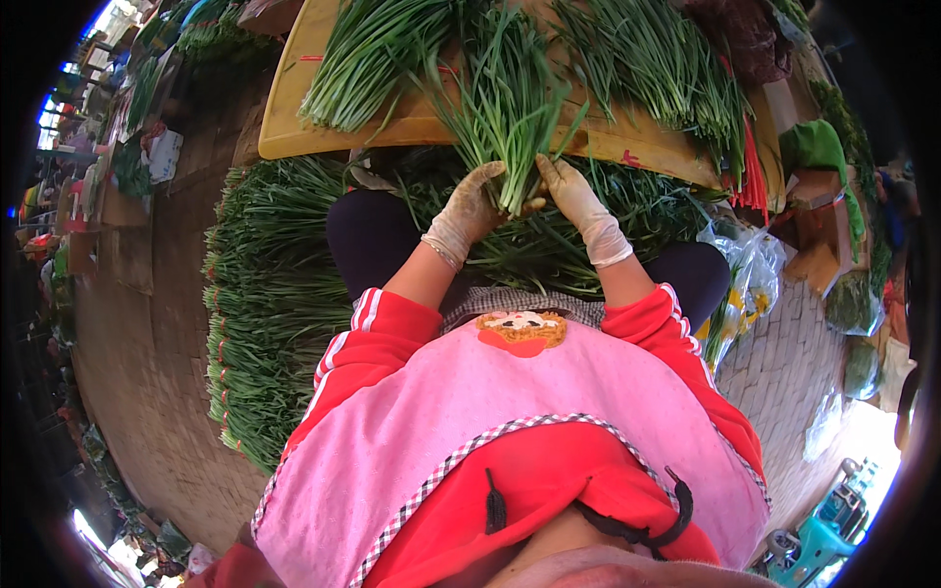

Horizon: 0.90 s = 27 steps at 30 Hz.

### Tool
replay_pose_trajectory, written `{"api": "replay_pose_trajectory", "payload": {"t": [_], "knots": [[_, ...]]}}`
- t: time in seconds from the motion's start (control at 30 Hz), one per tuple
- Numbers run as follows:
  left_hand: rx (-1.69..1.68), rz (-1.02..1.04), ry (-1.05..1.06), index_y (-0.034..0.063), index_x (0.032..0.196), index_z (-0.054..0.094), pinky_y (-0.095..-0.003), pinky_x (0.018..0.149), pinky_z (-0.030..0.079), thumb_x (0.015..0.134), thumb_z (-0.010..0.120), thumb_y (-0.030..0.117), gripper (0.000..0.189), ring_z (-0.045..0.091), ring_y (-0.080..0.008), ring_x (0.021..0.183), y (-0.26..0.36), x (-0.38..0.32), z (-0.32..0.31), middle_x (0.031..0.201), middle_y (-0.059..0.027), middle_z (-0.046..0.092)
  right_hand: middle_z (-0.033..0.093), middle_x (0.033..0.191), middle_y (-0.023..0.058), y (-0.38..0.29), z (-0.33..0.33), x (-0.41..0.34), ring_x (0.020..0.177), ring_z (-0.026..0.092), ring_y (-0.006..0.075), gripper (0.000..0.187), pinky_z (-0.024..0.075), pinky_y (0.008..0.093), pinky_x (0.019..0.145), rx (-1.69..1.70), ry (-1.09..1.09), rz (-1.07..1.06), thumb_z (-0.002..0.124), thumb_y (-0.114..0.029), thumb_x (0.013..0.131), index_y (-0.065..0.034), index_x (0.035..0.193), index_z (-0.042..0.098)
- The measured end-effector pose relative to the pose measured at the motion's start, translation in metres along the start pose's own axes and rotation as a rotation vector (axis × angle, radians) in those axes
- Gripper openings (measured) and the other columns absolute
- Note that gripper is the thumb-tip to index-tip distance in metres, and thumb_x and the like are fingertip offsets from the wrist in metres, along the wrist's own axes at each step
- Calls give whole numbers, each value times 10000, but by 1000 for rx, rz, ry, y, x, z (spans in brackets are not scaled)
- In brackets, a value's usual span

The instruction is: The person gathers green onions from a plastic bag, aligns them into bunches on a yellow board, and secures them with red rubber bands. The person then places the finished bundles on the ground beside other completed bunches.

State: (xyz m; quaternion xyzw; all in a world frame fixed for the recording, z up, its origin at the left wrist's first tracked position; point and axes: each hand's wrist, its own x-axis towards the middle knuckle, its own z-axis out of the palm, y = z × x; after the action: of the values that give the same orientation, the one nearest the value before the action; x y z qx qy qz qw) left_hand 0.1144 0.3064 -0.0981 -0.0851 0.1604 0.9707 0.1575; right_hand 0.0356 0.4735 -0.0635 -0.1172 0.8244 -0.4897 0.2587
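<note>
Both hands wear thin, soiled gloves. My left hand [474,206] holds the pale stem ends of a loose bunch of long green leafy stalks, likely garlic chives [511,125], from the left. At the right of the same stem ends is my right hand [570,191], its thumb raised and its fingers partly hidden behind the stalks. The leaves of the bunch spread away over the edge of a yellow board [419,132]. More loose stalks lie on the board at the left [360,81] and at the right [662,73].
Stacked bundles of green stalks [272,294], bound with red ties, stand left of my legs. Red strips [751,176] hang at the board's right side. Clear plastic bags [750,264] lie by my right knee. A green cloth [820,151] covers a cardboard box at the right.
</note>
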Motion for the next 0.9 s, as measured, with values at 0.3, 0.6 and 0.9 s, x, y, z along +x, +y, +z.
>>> {"api": "replay_pose_trajectory", "payload": {"t": [0.3, 0.6, 0.9], "knots": [[50, -74, 88, -50, 1105, 608, -318, 689, 568, 890, 607, 83, 253, 659, -243, 823, 5, 1, -3, 1084, -169, 667, 705, 959, 152, -70, -44, -21, 954, 661, 317, 526, 513, 423, 824, -825, 199, -143, 518, -539, 932, -57, 1075, 676], [8, -171, 96, -79, 1019, 630, -292, 653, 567, 855, 646, 67, 220, 660, -234, 675, 10, -1, -11, 912, -181, 698, 679, 1115, 105, -97, -24, 77, 1112, 595, 277, 325, 449, 396, 940, -1181, 264, -594, 661, -386, 849, -89, 969, 712], [-11, -72, 94, -96, 1068, 600, -297, 631, 573, 861, 619, 35, 245, 667, -237, 723, 8, -4, -16, 877, -180, 680, 715, 1050, 127, -127, -118, 101, 878, 689, 200, 258, 547, 314, 832, 752, 41, -487, 564, -243, 985, -20, 933, 681]]}}
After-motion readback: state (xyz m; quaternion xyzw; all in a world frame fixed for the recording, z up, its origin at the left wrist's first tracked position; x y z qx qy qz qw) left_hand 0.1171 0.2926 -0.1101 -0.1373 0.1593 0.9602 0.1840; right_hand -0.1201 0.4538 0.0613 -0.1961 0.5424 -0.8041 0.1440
